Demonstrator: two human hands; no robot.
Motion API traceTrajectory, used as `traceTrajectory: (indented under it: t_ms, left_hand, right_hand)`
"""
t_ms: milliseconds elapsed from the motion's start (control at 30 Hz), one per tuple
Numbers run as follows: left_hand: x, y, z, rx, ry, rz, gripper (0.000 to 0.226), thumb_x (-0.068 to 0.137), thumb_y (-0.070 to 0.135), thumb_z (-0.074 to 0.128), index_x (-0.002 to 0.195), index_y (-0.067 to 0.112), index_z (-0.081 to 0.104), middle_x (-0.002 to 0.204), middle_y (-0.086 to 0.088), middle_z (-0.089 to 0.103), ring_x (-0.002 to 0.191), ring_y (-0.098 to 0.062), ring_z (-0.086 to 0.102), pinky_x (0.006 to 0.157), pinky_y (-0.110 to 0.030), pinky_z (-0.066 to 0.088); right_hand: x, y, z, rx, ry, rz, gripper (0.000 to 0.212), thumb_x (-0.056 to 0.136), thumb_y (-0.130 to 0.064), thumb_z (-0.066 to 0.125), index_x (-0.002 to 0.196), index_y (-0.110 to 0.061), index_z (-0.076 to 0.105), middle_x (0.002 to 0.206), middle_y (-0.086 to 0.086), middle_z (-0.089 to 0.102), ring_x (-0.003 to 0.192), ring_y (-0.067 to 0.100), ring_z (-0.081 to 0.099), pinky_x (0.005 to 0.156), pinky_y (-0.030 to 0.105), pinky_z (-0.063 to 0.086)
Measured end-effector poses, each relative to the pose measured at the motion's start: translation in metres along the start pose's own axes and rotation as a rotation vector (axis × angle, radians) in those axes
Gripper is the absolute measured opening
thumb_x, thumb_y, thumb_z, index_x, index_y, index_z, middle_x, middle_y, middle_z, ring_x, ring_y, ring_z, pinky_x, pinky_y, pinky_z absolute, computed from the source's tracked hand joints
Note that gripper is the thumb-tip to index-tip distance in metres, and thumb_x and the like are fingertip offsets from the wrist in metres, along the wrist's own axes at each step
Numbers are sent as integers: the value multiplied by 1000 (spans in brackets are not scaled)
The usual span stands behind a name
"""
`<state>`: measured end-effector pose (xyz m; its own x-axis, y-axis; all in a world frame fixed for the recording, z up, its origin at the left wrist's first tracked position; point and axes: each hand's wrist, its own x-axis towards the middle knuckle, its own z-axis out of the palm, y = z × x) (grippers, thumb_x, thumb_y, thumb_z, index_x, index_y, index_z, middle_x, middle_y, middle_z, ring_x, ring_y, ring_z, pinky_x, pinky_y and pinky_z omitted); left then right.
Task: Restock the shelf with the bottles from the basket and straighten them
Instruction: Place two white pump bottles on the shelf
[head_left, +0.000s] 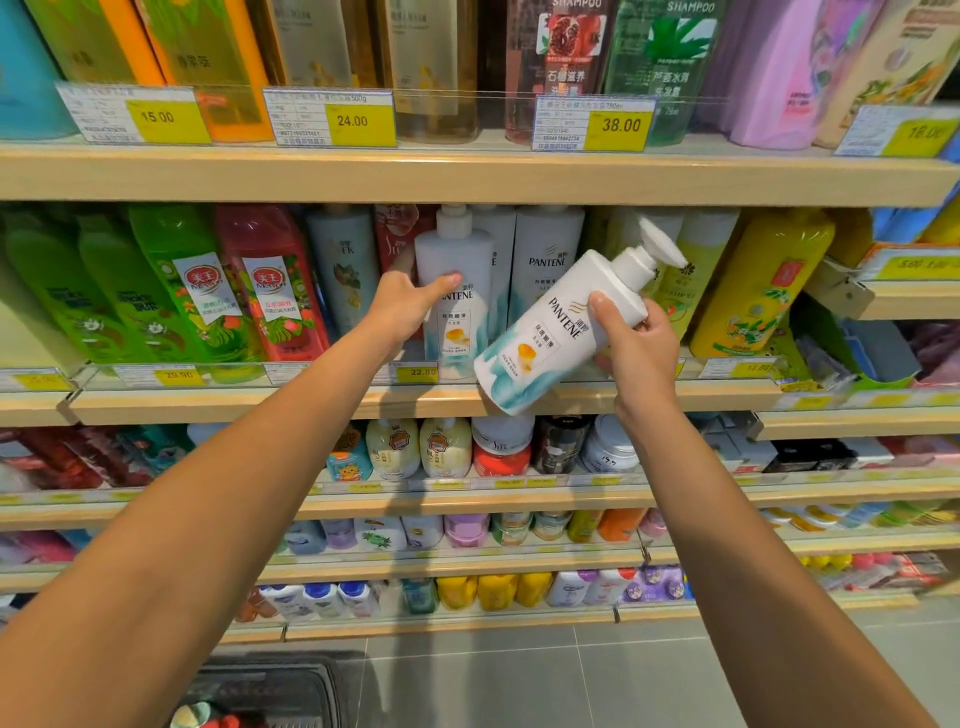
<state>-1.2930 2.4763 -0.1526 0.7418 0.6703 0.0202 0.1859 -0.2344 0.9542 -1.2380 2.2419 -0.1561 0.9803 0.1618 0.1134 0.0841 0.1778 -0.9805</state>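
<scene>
Two white plastic pump bottles with teal-and-orange labels are handled at frame centre. The upright bottle (460, 332) on the wooden middle shelf (208, 405) is clasped by the left hand (408, 306), apparently to steady the row. The tilted bottle (540, 338) is gripped near its neck by the right hand (641, 340), probably for sliding in alongside. At lower left, more items are held in the dark plastic basket (291, 678).

The scene is lit brightly and evenly from above. Glare is seen on the clear price strip (467, 94) at the top of the frame. The shelf edges (467, 179) are bowed by wide-angle distortion, and the lower corners are blurred.
</scene>
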Motion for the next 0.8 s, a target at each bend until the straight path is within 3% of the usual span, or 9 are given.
traceTrajectory:
  t_ms: [200,367,467,533,600,700,800]
  left_hand:
    - [-1,-3,-7,-15,14,19,38,77,42,73,83,9,54,81,-9,52,74,-18,51,65,-31,38]
    - [1,-8,-25,-31,46,64,29,78,36,74,75,27,47,91,-6,59,82,-18,59,76,-34,49]
    - [-1,-7,-32,-27,60,55,23,84,29,70,79,17,52,72,1,56,64,-11,53,53,-10,42]
    - [-1,-8,-35,-20,91,73,25,86,29,68,96,11,54,67,3,51,60,-10,49,43,-7,35]
    - [1,-10,-41,-25,103,72,33,85,34,69,102,10,55,70,-1,53,60,-9,48,45,-11,38]
    - [2,-11,-44,-18,100,33,33,83,38,70,88,9,54,71,-6,52,61,-13,48,48,-17,37]
    - [2,-10,-43,-56,87,53,35,84,33,70,104,8,55,83,-5,61,71,-13,56,48,-9,41]
  right_hand:
    - [1,-4,12,190,54,103,19,87,-21,67,103,-14,58,91,-4,68,78,3,66,55,18,53]
    - [4,2,23,262,95,146,29,87,-23,68,110,-10,57,102,4,70,92,12,69,71,34,60]
    - [9,5,34,284,100,160,24,87,-24,67,105,-13,56,105,7,69,98,17,68,74,37,60]
    - [13,7,42,278,93,154,20,87,-24,67,100,-15,55,102,5,69,97,17,68,75,37,60]
    - [18,9,51,268,85,141,20,87,-24,68,98,-16,54,99,3,68,94,16,68,73,35,60]
    - [26,12,62,211,67,117,24,84,-23,70,100,-15,53,97,2,66,89,14,66,68,30,57]
    - [33,15,69,98,6,72,24,80,-20,74,95,-17,56,95,2,65,87,16,64,75,35,54]
